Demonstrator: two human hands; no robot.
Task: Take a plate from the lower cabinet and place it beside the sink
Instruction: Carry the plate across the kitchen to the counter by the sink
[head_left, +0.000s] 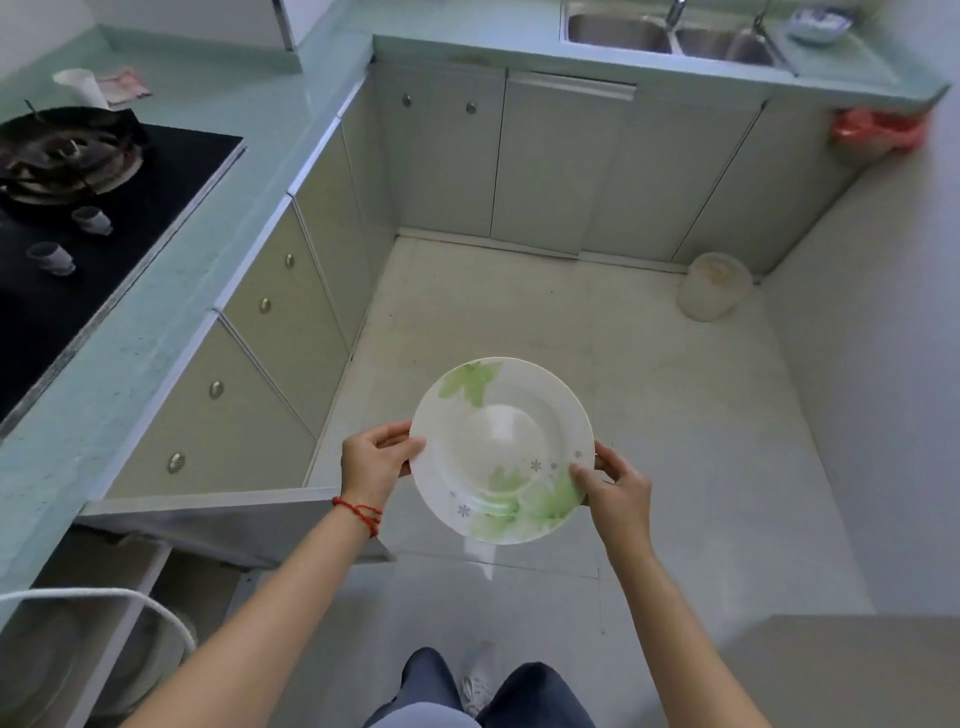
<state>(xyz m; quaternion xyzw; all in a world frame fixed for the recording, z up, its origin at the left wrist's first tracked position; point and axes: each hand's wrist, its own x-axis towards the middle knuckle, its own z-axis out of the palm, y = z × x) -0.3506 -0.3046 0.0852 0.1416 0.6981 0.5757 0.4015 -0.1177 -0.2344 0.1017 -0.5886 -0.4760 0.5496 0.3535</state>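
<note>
A white plate (501, 449) with green leaf prints hangs level over the floor in front of me. My left hand (376, 457) grips its left rim, thumb on top. My right hand (613, 480) grips the lower right rim the same way. The lower cabinet (119, 613) at my lower left stands with its door (228, 519) swung open; more dishes show dimly inside. The double steel sink (670, 34) is set in the far counter at the top right.
A pale green counter (249, 119) runs along the left and the back. On the left sits a black hob (104, 208) with a wok (67, 150). A dish (818, 23) lies right of the sink. A white bucket (714, 286) stands on the floor.
</note>
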